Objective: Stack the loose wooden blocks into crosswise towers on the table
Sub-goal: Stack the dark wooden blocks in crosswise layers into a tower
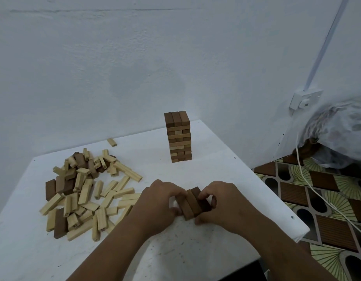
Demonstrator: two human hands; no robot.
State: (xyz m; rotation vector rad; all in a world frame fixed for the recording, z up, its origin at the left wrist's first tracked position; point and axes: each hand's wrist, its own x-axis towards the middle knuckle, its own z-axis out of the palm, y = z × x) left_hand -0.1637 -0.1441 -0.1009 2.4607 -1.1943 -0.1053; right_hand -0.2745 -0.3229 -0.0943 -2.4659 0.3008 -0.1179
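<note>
One finished tower [178, 136] stands at 12 o'clock on surface [216, 159]. Left hand [159, 201] and right hand [220, 203], each grip clamped on dark block row [192, 203], start second tower. Big loose pile [84, 191] at 9 o'clock remains: well under half done, by my estimate

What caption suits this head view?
Both hands square up three dark blocks near a finished tower and a loose pile.

Pale rough wall [114, 57], wall socket [304, 99], patterned floor [327, 199], white cable [325, 201]
</note>
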